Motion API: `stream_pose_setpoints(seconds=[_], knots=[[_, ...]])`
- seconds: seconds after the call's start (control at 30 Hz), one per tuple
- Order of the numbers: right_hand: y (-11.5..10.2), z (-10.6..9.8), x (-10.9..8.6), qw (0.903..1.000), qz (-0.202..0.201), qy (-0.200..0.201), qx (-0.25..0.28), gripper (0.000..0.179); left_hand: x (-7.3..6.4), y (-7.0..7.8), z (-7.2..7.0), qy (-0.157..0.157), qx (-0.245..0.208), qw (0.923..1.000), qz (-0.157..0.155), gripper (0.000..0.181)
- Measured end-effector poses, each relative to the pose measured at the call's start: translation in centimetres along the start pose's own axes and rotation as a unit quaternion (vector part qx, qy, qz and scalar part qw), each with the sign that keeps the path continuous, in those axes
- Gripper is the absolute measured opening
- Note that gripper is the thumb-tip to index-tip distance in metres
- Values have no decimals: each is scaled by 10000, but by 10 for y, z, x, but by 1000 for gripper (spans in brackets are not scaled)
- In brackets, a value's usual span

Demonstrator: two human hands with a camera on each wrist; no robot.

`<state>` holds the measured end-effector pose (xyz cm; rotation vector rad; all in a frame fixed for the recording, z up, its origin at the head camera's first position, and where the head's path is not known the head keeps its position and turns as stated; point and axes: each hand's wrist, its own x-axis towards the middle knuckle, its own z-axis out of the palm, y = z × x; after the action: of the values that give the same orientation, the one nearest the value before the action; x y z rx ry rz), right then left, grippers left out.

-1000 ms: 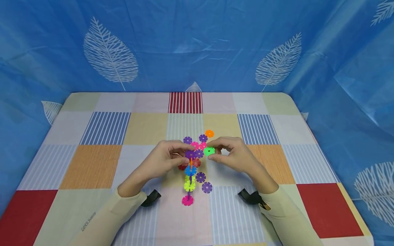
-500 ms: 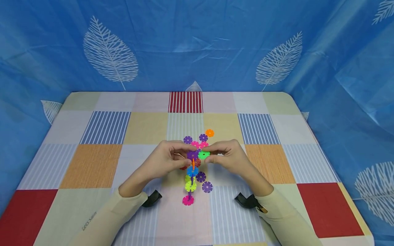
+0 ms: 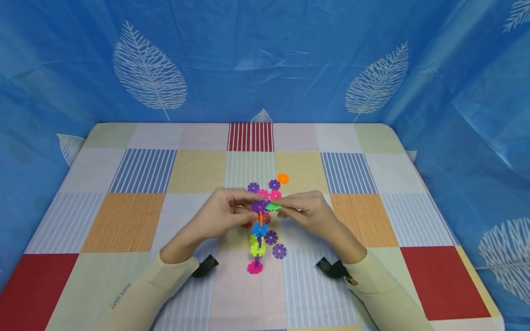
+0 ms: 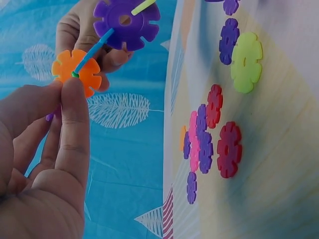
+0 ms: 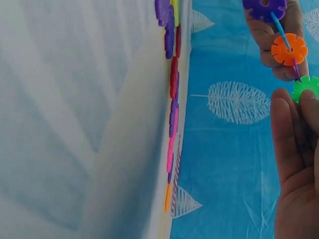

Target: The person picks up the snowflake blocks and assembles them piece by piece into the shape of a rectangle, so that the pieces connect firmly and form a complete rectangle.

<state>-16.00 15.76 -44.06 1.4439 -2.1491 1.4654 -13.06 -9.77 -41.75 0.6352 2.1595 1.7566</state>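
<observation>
My left hand (image 3: 225, 211) pinches the upper end of a chain of notched plastic snowflake discs, at a purple disc (image 3: 259, 207). Below it follow an orange disc (image 5: 289, 50), a blue disc (image 3: 260, 229), a yellow disc (image 3: 257, 249) and a pink disc (image 3: 255, 267), with purple ones between. Thumb and fingers of my right hand (image 3: 308, 209) pinch a green disc (image 5: 305, 88). It meets the purple disc's edge, seen nearly edge-on in the head view. The left fingers partly hide the joint in the left wrist view.
Loose discs lie flat on the patchwork tablecloth (image 3: 198, 170) under and beyond the hands: a red one (image 4: 229, 149), a yellow one (image 4: 246, 62), an orange one (image 3: 283, 178), pink ones and several purple ones. A blue curtain (image 3: 265, 59) with white leaves hangs behind the table.
The right hand has brought the green disc left to the purple disc. The disc has turned from face-up to nearly edge-on. The left hand has barely moved, still holding the chain.
</observation>
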Motion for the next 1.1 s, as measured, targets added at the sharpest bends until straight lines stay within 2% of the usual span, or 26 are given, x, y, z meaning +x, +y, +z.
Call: stream_pose_setpoints(seconds=[0.13,0.3,0.43,0.63,0.83,0.97,1.1], knots=[[0,2,0,10000,-67,-54,7,27,0,0,2,-47,-255,9997,-44,39],[1,4,0,9979,-461,2,-444,11,-2,-1,5,-50,-427,9991,-33,37],[1,7,-1,9938,-838,61,-731,14,-2,-1,9,108,-214,9997,71,34],[0,10,-1,9929,-1005,128,-624,14,-2,1,14,414,127,9984,355,29],[-3,12,0,9930,-1078,102,-470,17,0,3,15,382,383,9966,616,27],[-5,12,1,9929,-1047,63,-565,17,0,4,13,316,414,9970,568,28],[-6,10,3,9940,-783,-134,-755,20,0,8,12,330,470,9982,197,30]])
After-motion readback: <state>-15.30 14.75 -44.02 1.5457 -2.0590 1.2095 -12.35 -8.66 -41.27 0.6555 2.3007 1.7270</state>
